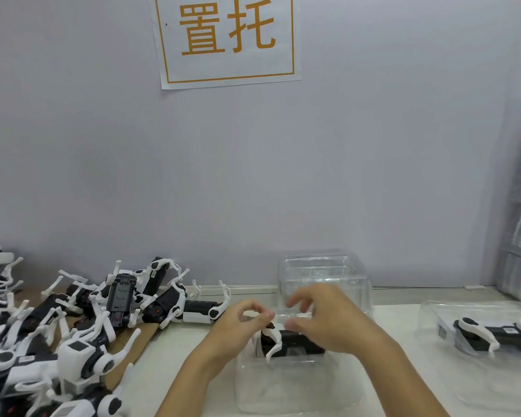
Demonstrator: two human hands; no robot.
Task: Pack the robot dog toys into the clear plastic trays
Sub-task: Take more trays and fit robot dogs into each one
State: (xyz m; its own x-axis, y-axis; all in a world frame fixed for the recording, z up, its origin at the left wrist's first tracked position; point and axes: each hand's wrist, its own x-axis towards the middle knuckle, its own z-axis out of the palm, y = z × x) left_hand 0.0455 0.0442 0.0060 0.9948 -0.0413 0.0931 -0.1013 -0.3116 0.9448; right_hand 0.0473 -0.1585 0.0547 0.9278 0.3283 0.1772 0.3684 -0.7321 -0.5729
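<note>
Under both our hands, the robot dog (pixel 286 341) lies in the near clear tray (pixel 283 386), long axis left-right. Left hand (pixel 241 320) pinches its white leg; right hand (pixel 322 314) hovers loosely curled, grip unclear.

a single head-worn view is given, aimed forward and slightly down from close above the table (pixel 193 341); the wall (pixel 253 176) fills the upper frame.

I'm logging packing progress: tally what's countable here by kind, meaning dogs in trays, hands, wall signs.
Robot dogs in trays: 2, front dog, right dog
Hands: 2, left hand, right hand
Wall sign: 1
Total: 5
Loose pile: too tangled to count
</note>
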